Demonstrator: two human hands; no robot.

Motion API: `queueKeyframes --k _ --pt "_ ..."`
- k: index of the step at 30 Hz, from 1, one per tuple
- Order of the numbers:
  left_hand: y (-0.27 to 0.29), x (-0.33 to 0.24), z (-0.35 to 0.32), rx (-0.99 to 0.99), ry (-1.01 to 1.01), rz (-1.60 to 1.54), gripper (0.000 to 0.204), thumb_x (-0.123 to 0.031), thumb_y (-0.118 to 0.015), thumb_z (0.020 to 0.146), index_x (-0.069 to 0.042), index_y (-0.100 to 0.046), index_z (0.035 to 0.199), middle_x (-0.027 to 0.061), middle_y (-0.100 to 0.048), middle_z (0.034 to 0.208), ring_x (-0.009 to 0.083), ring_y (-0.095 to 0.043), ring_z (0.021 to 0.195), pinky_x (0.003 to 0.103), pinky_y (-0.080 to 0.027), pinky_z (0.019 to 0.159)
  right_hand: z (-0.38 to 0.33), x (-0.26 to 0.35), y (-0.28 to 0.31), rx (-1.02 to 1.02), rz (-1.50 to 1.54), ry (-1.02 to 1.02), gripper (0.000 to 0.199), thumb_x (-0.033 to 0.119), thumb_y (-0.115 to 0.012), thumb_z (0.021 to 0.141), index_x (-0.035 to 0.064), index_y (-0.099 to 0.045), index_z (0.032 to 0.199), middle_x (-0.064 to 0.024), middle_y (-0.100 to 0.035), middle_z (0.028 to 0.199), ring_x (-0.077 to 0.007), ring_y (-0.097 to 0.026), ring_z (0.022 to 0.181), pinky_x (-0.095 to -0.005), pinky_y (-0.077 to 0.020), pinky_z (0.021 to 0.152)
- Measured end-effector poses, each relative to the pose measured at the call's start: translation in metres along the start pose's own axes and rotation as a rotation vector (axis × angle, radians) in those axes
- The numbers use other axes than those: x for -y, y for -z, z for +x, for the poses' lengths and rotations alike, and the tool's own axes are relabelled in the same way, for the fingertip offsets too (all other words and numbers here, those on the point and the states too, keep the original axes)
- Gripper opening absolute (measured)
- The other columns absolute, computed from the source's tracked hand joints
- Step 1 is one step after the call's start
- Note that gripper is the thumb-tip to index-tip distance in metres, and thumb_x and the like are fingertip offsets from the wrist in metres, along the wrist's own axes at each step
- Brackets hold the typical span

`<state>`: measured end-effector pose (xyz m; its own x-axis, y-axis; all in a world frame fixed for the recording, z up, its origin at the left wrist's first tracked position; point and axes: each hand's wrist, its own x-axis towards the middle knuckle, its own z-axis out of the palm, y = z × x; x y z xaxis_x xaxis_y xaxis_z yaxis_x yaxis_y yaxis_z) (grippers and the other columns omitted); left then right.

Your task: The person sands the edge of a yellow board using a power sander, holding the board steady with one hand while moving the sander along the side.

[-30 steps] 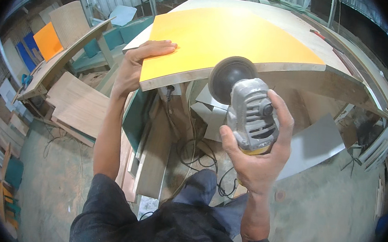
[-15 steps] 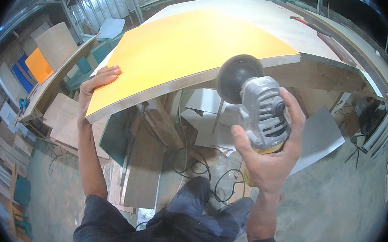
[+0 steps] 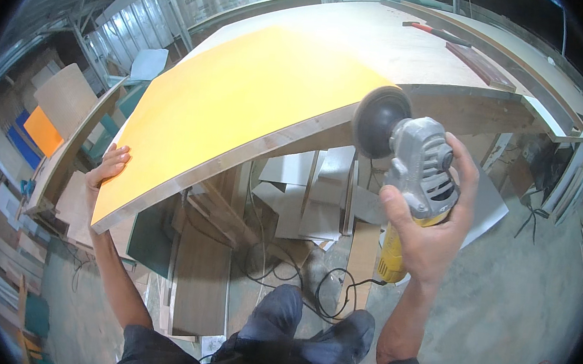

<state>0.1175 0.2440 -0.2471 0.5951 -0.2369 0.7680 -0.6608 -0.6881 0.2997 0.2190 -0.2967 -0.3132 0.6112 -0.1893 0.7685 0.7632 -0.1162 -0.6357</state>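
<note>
My right hand point(image 3: 432, 243) is wrapped round an angle grinder point(image 3: 421, 169) with a grey head and a yellow body. Its dark round disc point(image 3: 382, 123) is at the right end of the yellow board's front edge; whether they touch I cannot tell. The yellow-topped board point(image 3: 243, 101) lies on a pale worktable point(image 3: 361, 22), its bare edge overhanging toward me. At the board's left side my left hand point(image 3: 107, 167) grips the edge, fingers on top and the rest partly hidden by the board.
A hammer point(image 3: 437, 34) and a reddish-brown wood strip point(image 3: 480, 65) lie at the table's far right. Beneath stand white panels point(image 3: 325, 192) and a brown board point(image 3: 201, 278). A black cord point(image 3: 326, 303) loops near my legs. Another bench point(image 3: 65, 155) stands at left.
The grinder has moved right along the board's front edge to its right end. My left hand keeps its hold on the board's left side. The view has shifted slightly.
</note>
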Motion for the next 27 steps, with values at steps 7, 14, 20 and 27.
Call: queueKeyframes --k 7,14,20,27 --pt "0.001 0.003 -0.003 -0.026 -0.023 0.015 0.032 -0.018 -0.087 0.086 -0.021 -0.080 0.117 0.0083 -0.077 0.128 0.0262 -0.066 0.131 0.054 -0.024 0.131 0.017 -0.019 0.031 -0.075 -0.080 -0.083 0.079 0.015 -0.088 0.076 0.0073 -0.052 0.147 -0.0127 -0.057 0.133 -0.0241 -0.062 0.122 -0.0376 -0.0530 0.102" --pt "-0.002 0.013 -0.003 -0.018 -0.027 -0.011 0.034 -0.017 -0.085 0.087 -0.021 -0.080 0.120 0.0075 -0.077 0.128 0.0266 -0.065 0.133 0.053 -0.023 0.132 0.001 -0.009 0.038 -0.111 -0.050 -0.061 0.083 0.020 -0.090 0.075 0.0080 -0.053 0.147 -0.0132 -0.059 0.134 -0.0240 -0.064 0.118 -0.0369 -0.0546 0.101" --pt "0.006 0.018 -0.004 -0.012 -0.045 -0.001 0.035 -0.017 -0.084 0.088 -0.019 -0.080 0.122 0.0094 -0.077 0.128 0.0265 -0.065 0.133 0.052 -0.025 0.131 -0.024 0.018 0.005 0.090 0.048 0.067 0.085 0.021 -0.092 0.074 0.0082 -0.053 0.148 -0.0172 -0.061 0.138 -0.0259 -0.068 0.119 -0.0382 -0.0561 0.102" --pt "-0.016 -0.039 -0.003 -0.098 0.068 0.129 0.042 -0.029 -0.079 0.091 -0.009 -0.078 0.128 0.0126 -0.075 0.133 0.0300 -0.064 0.134 0.047 -0.032 0.127 -0.074 0.027 0.030 -0.096 0.042 -0.279 0.081 0.014 -0.089 0.076 0.0057 -0.052 0.148 -0.0139 -0.063 0.131 -0.0229 -0.066 0.117 -0.0383 -0.0544 0.101"
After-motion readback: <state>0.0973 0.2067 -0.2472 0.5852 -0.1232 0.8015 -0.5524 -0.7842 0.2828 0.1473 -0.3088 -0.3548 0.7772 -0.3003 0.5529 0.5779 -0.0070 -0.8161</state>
